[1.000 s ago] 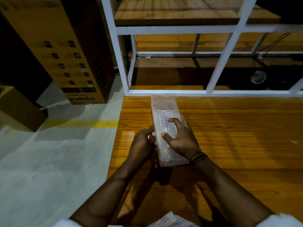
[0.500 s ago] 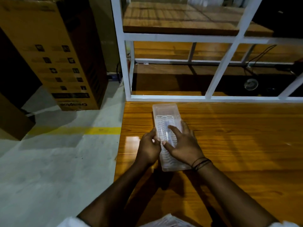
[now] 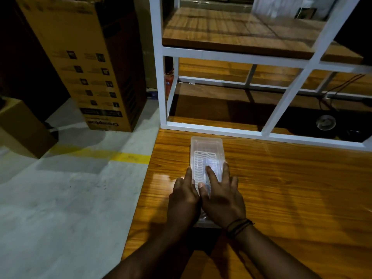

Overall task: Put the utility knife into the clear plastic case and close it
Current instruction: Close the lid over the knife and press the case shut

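— Where is the clear plastic case (image 3: 207, 156)?

— Flat on the wooden table (image 3: 281, 188), close to its left edge and not far from the far edge, its long side running away from the person. The far end nearly reaches the base rail of the white shelf frame (image 3: 231, 133) standing on the table.

— And the hands?

— Both lie on top of the case's near half, side by side and touching. The left hand (image 3: 184, 200) is laid along the left rim with its fingers stretched forward. The right hand (image 3: 221, 196) is spread flat across the ribbed top, fingers fanned out, with dark bands at the wrist. Neither is pinching anything; both are pressed palm-down.

— Is the utility knife inside?

— I cannot tell; the plastic is cloudy in this dim light, and the hands cover much of it.

— Anything off the table?

— A tall cardboard box (image 3: 90, 63) stands on the grey floor to the left.
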A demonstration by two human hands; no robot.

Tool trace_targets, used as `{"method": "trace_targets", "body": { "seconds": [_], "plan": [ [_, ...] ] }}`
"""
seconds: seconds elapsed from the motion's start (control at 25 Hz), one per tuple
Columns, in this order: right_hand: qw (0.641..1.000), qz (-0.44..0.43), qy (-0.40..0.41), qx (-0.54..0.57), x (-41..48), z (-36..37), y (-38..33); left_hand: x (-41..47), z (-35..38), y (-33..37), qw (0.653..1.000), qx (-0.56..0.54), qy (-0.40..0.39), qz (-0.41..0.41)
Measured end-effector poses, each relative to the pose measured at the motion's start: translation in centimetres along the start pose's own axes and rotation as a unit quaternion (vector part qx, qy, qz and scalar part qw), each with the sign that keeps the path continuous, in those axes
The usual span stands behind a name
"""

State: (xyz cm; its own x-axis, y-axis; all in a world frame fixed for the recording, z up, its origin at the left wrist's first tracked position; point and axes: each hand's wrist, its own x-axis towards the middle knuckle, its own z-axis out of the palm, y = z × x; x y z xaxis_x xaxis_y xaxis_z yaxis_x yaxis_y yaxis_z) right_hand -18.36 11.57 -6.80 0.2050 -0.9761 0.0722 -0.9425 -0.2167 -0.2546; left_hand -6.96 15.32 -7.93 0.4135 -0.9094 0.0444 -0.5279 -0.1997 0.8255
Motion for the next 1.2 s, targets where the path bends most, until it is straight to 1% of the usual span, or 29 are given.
{"method": "trace_targets", "body": {
  "seconds": [0.08,0.16,0.28,0.4,0.52,0.64,0.72,0.8,0.84,0.88,0.92,0.96,1.04,1.12,1.2],
  "plan": [
    [0.999,-0.012,0.026,-0.025,-0.1,0.2,-0.1,0.2,0.0,-0.2,0.999,0.049,-0.023,0.008],
    [0.997,-0.025,0.039,-0.064,-0.1,0.2,-0.1,0.7,-0.2,-0.1,0.994,0.092,-0.060,-0.002],
    [0.994,-0.044,0.027,-0.096,0.0,0.3,-0.1,1.3,-0.5,0.7,0.991,0.099,-0.093,-0.021],
    [0.997,-0.030,0.021,-0.067,-0.2,0.2,0.1,1.0,-0.8,1.3,0.990,0.107,-0.083,-0.046],
    [0.999,-0.023,0.024,-0.043,-0.7,0.0,0.1,0.0,-0.9,1.1,0.994,0.094,-0.054,-0.021],
    [0.999,-0.021,0.025,-0.036,-0.9,-0.2,0.1,0.1,-0.7,0.9,0.996,0.071,-0.051,0.011],
    [1.000,-0.010,0.023,-0.003,-0.8,-0.4,0.1,0.1,-0.7,1.3,0.998,0.058,-0.033,-0.010],
    [0.995,0.015,0.043,0.091,-0.4,-0.4,0.5,0.0,-1.1,1.4,0.997,0.062,-0.030,-0.028],
    [0.988,0.035,0.045,0.145,-0.2,-0.4,1.0,-0.2,-1.4,1.3,0.995,0.077,-0.043,-0.038],
    [0.981,0.058,0.031,0.184,0.0,-0.5,1.5,-0.5,-1.7,1.1,0.991,0.101,-0.064,-0.056],
    [0.977,0.078,0.007,0.198,0.0,-0.5,2.0,-0.8,-2.1,1.0,0.985,0.126,-0.087,-0.074],
    [0.977,0.091,-0.023,0.189,-0.1,-0.5,2.4,-1.1,-2.3,1.0,0.979,0.150,-0.107,-0.084],
    [0.982,0.090,-0.067,0.151,-0.8,-0.4,2.9,-1.8,-2.7,1.0,0.968,0.192,-0.144,-0.075],
    [0.985,0.079,-0.074,0.138,-1.4,-0.2,3.2,-2.1,-2.7,1.1,0.966,0.197,-0.157,-0.065],
    [0.983,0.085,-0.075,0.145,-1.5,-0.3,3.2,-2.2,-2.4,1.3,0.967,0.184,-0.163,-0.065]
  ]
}}
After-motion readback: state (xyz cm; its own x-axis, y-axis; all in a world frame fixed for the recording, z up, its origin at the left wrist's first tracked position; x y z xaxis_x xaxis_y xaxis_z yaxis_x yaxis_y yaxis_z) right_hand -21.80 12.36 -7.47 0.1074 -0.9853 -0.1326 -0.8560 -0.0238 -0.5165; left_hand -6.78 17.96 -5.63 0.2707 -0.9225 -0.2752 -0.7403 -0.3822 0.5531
